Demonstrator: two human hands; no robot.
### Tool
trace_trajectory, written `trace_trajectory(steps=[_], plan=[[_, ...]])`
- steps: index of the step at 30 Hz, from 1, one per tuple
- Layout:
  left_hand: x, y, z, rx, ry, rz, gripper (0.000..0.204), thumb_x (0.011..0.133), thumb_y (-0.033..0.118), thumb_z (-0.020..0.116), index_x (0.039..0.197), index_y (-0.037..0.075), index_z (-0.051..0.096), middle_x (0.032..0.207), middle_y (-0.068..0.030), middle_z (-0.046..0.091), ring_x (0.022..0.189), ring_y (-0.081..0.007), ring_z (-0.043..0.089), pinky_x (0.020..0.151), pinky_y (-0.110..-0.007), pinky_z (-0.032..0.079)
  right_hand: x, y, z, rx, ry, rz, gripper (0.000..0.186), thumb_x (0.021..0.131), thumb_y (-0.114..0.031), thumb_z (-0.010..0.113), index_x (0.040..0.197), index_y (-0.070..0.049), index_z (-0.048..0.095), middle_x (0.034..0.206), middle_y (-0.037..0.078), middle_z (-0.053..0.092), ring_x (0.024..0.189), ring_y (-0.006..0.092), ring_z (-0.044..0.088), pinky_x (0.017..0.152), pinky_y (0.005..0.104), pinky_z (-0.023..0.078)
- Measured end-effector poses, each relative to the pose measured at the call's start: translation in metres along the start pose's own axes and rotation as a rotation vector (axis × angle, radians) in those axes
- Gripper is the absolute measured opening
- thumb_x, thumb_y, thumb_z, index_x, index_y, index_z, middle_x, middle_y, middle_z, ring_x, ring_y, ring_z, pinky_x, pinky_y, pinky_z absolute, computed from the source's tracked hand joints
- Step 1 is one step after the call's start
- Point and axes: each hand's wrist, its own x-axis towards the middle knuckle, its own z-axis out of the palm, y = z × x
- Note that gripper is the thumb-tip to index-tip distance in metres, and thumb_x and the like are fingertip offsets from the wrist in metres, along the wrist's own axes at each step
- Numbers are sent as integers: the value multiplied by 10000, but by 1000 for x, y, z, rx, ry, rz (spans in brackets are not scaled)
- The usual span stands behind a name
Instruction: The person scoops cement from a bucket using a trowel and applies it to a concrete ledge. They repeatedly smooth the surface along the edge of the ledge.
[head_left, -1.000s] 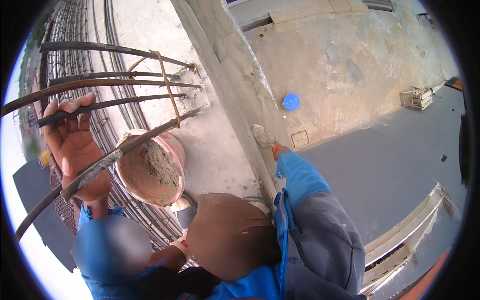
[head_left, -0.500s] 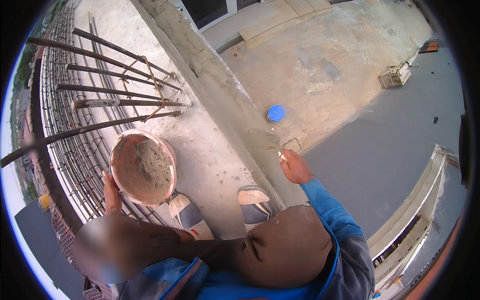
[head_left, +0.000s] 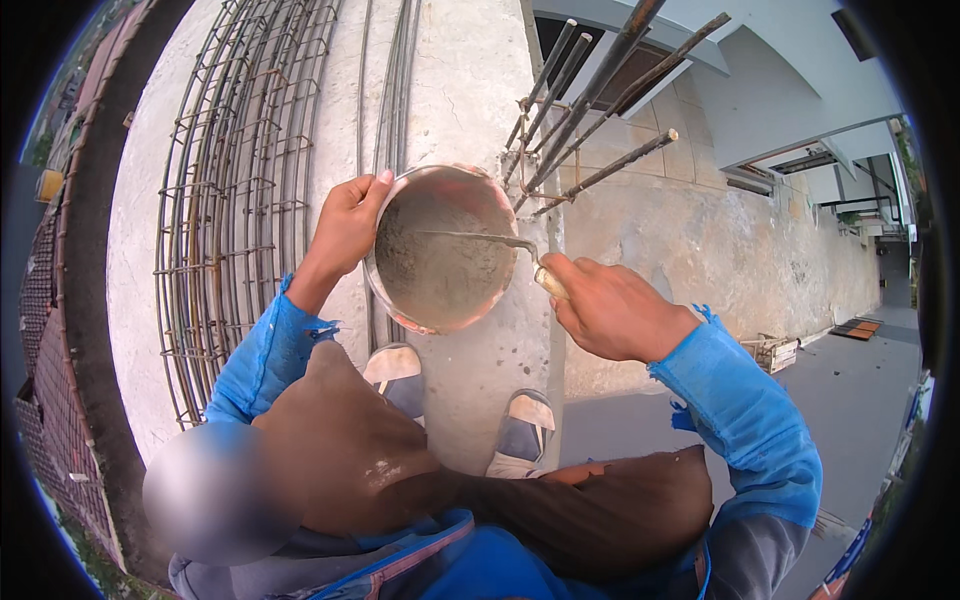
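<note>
My left hand (head_left: 345,228) grips the left rim of a round reddish bucket (head_left: 506,232), which is tilted so that its mouth faces me. Wet grey mortar (head_left: 440,275) coats and partly fills its inside. In my right hand (head_left: 620,308) is the handle of a trowel (head_left: 520,243). Its thin blade, seen nearly edge-on, reaches over the bucket's right rim and lies in or just above the mortar; which of the two I cannot tell.
Upright rebar rods (head_left: 580,95) stick up beyond the bucket to the right. Tied rebar cages (head_left: 225,200) and loose bars lie on the concrete at left. My shoes (head_left: 522,425) stand near the slab's right edge, above a lower floor (head_left: 640,420). A tiled roof lies far left.
My right hand has brought the trowel from the wall edge to the bucket. My left hand now holds the bucket by its rim, and the view has turned to the left.
</note>
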Motion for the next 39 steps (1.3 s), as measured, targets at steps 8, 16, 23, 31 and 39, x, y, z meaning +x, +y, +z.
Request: trace_trajectory(steps=[8,16,23,31,39], plan=[[49,36,-28,204,-34,230,479,1112,384,594,876,-12,723,632,10,546,619,-73,475,579,-319,432,96,-7,21,90,8,244,360,1072,-253,535,1312,9,471,963,349,708,899,538,692,849,611,531],[80,38,5,309,3,280,515,1084,371,644,745,-17,631,597,-41,454,619,-104,388,560,-363,358,141,-28,112,425,-123,405,537,1086,-314,522,1505,-4,390,1075,417,694,1055,588,674,960,607,517],[89,25,5,261,54,246,576,1069,425,630,719,-31,595,579,-166,466,551,-225,413,565,-436,383,169,-81,93,926,-214,441,581,1097,-335,552,1567,-49,363,924,219,685,647,290,675,579,442,553],[91,29,-13,298,-44,212,537,1079,445,617,830,-24,694,616,-58,521,622,-131,465,601,-371,430,150,-56,101,1564,-207,418,476,1098,-291,532,1510,-89,407,813,79,578,571,208,567,509,387,496],[97,12,-38,98,44,192,505,1116,422,578,936,-15,753,735,12,645,692,-58,553,639,-286,476,134,-46,61,281,317,284,408,1049,-231,552,1400,-41,469,1117,347,698,1034,548,663,876,610,516]])
